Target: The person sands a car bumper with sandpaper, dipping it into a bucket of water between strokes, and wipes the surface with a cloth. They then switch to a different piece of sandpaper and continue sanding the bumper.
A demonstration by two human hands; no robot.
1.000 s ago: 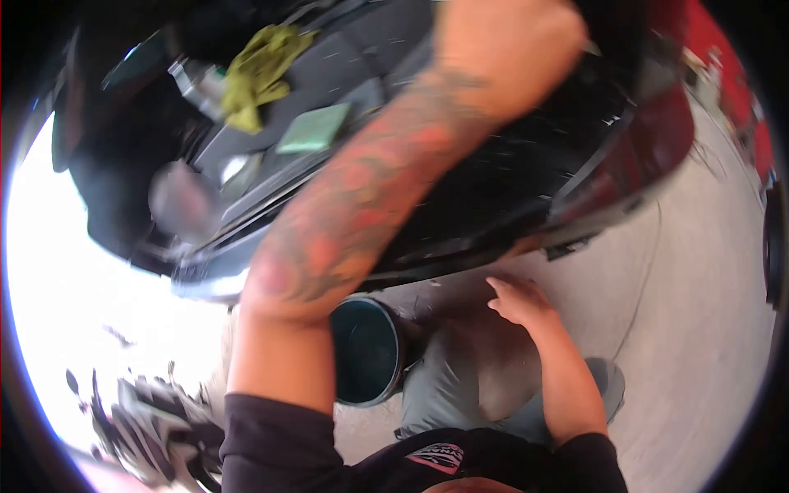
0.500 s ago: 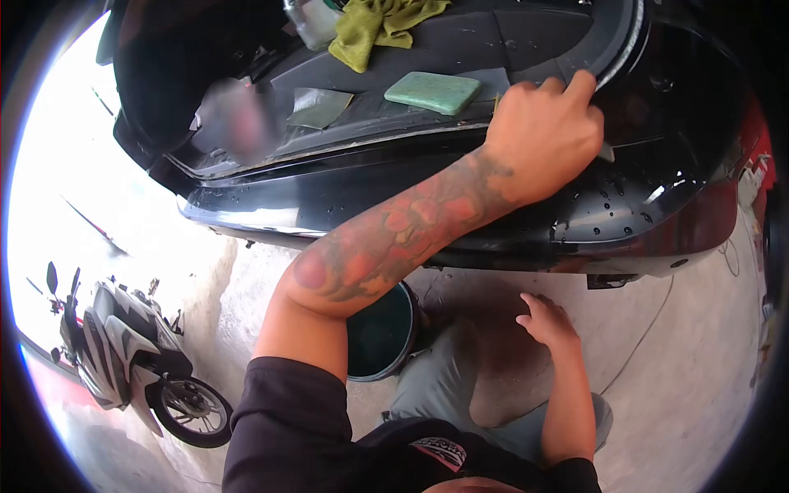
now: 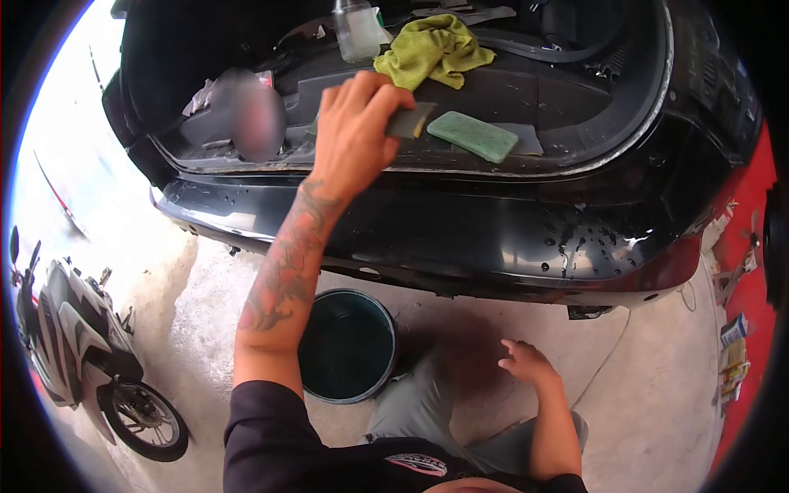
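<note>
My left hand (image 3: 355, 131) is over the rear sill of the black car (image 3: 460, 222), its fingers closed on a thin grey sheet (image 3: 411, 121) with a yellowish edge. Just right of it, a green block (image 3: 474, 136) lies on the black trim, overlapping another grey sheet (image 3: 528, 140). Above the hand is a crumpled yellow-green cloth (image 3: 434, 51). Low on the right, my right hand (image 3: 527, 362) hangs over the floor, empty, with its fingers apart.
A dark bucket (image 3: 347, 345) of liquid stands under the bumper. Behind the cloth is a clear bottle (image 3: 355, 33). A motorcycle (image 3: 107, 361) is parked at the left. Water drops dot the bumper's right side.
My left hand has moved left across the sill, from right of the green block to its left, with the grey sheet. The view has shifted. My right hand remains low and open.
</note>
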